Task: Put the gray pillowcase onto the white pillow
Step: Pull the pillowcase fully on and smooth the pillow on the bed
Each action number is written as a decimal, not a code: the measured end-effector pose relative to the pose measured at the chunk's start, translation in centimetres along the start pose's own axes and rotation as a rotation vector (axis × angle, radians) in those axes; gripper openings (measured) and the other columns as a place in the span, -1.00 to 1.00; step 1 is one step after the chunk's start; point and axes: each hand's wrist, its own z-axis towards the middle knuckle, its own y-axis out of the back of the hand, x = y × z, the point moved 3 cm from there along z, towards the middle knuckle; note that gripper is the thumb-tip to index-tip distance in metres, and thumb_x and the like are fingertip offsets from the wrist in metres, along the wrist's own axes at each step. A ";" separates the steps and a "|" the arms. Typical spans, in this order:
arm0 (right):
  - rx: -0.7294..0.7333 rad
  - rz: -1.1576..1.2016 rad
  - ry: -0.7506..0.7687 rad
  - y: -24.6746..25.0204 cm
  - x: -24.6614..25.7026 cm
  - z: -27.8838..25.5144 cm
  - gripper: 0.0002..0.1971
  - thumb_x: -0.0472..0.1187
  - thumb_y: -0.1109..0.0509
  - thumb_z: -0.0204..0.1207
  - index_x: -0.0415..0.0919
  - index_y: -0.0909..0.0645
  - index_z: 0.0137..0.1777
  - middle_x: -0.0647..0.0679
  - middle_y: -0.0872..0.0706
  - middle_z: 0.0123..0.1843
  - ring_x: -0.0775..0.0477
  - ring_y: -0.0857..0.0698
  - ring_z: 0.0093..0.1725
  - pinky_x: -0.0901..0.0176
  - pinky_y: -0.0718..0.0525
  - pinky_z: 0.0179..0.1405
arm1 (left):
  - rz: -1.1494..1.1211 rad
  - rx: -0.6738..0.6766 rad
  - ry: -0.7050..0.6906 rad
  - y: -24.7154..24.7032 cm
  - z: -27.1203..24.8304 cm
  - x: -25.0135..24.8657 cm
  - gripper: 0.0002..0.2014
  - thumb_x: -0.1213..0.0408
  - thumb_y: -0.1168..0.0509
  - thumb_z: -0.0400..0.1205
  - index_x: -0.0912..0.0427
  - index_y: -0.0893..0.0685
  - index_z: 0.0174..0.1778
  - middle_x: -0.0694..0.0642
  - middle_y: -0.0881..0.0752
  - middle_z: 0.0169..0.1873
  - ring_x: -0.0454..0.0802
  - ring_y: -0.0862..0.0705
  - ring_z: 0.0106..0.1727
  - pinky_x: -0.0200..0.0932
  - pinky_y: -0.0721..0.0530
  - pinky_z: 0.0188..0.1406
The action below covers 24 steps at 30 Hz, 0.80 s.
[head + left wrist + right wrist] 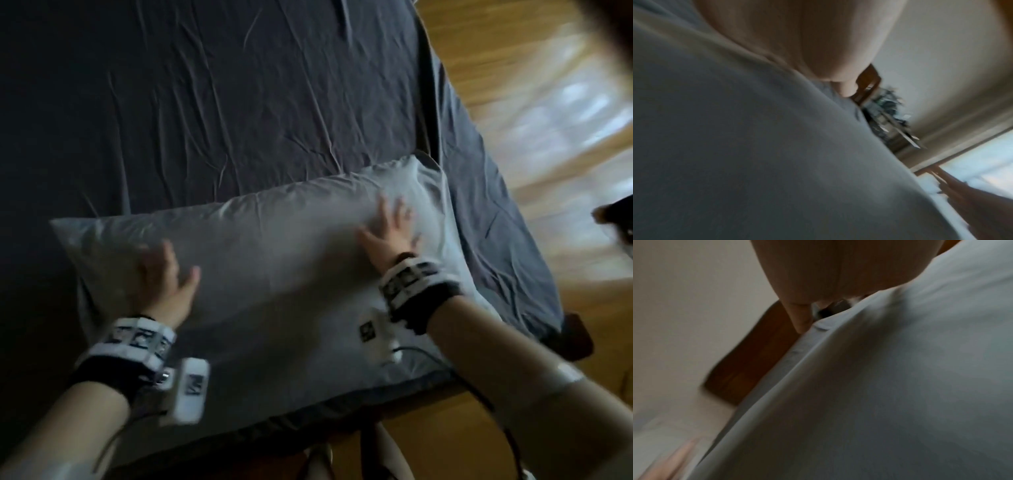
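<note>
A pillow in a gray pillowcase (260, 274) lies across the near end of the bed; no white of the pillow shows. My left hand (164, 277) lies flat on its left part with fingers spread. Fingers spread too, my right hand (390, 226) lies flat on its right part near the far corner. Both are blurred by motion. In the left wrist view the gray pillowcase (756, 154) fills the frame under my palm (807, 40). The right wrist view shows gray pillowcase (890, 386) beneath my straight fingers (801, 318).
A dark gray sheet (222, 96) covers the bed (507, 240), whose right edge and near corner meet a wooden floor (534, 102). Cables (479, 394) trail from my wrist bands over the bed's near edge. A dark object (616, 222) sits at the far right.
</note>
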 end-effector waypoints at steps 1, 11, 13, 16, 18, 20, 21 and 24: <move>0.044 -0.026 0.155 -1.8 1.7 -1.7 -0.24 0.13 -0.19 0.56 0.16 0.22 0.61 0.01 0.37 0.66 -0.07 0.35 0.63 -0.24 0.32 0.55 | 0.015 0.015 -0.118 -1.4 -1.6 -2.3 -0.25 -0.12 -0.01 0.64 0.04 0.24 0.61 0.16 0.35 0.61 0.10 0.34 0.64 0.22 0.25 0.59; 0.099 -0.337 0.158 -5.3 -12.8 -9.3 -0.25 0.46 0.11 0.35 0.40 0.44 0.44 0.24 0.57 0.50 0.02 0.42 0.59 -0.21 0.34 0.56 | 0.368 0.166 -0.175 -8.0 -9.2 3.2 -0.03 -0.49 0.41 0.42 0.12 -0.19 0.57 0.31 -0.27 0.56 0.34 -0.26 0.55 0.49 -0.31 0.32; 0.070 -0.241 -0.065 -2.8 -16.0 -9.8 -0.24 0.36 -0.03 0.49 0.34 0.39 0.52 0.15 0.56 0.55 -0.03 0.45 0.60 -0.25 0.35 0.56 | 0.241 0.058 -0.045 -5.8 -9.2 4.5 0.05 -0.59 0.28 0.31 0.04 -0.02 0.62 0.24 0.02 0.64 0.30 0.04 0.64 0.38 0.03 0.51; 0.049 -0.150 -0.124 -1.5 -16.3 -10.7 -0.25 0.24 -0.09 0.56 0.22 0.32 0.58 0.02 0.50 0.61 -0.10 0.45 0.60 -0.27 0.35 0.55 | 0.066 -0.070 0.160 -3.7 -8.7 2.9 -0.20 -0.16 -0.13 0.61 0.04 0.13 0.63 0.19 0.21 0.64 0.22 0.25 0.64 0.21 0.23 0.57; 0.041 -0.145 0.006 -1.8 -14.4 -11.2 -0.23 0.20 -0.13 0.57 0.22 0.32 0.58 0.04 0.52 0.59 -0.05 0.51 0.55 -0.26 0.37 0.54 | 0.090 -0.079 0.080 -3.7 -7.9 -0.9 -0.24 -0.04 -0.13 0.64 0.03 0.18 0.63 0.18 0.24 0.64 0.18 0.26 0.65 0.20 0.24 0.57; 0.065 -0.164 0.187 -2.7 -11.7 -11.5 -0.21 0.15 -0.19 0.55 0.22 0.30 0.58 0.06 0.59 0.50 -0.02 0.56 0.47 -0.28 0.35 0.57 | 0.152 -0.007 -0.108 -5.0 -7.4 -6.0 -0.23 -0.03 -0.13 0.64 -0.03 0.22 0.61 0.14 0.30 0.63 0.14 0.28 0.65 0.22 0.20 0.58; 0.080 -0.159 0.270 -3.0 -10.5 -11.5 -0.21 0.12 -0.22 0.55 0.22 0.26 0.59 0.06 0.60 0.47 -0.05 0.56 0.46 -0.27 0.36 0.57 | 0.192 0.030 -0.216 -5.9 -7.4 -9.2 -0.21 -0.03 -0.16 0.62 -0.04 0.24 0.61 0.13 0.33 0.62 0.13 0.29 0.65 0.26 0.17 0.58; 0.053 -0.112 0.422 -4.1 -9.8 -10.5 -0.31 0.12 -0.16 0.55 0.26 0.12 0.59 0.11 0.43 0.55 -0.11 0.46 0.49 -0.21 0.41 0.49 | 0.278 0.151 -0.448 -9.3 -7.3 -17.6 -0.15 -0.05 -0.19 0.60 -0.02 0.30 0.60 0.11 0.39 0.60 0.14 0.32 0.64 0.29 0.10 0.55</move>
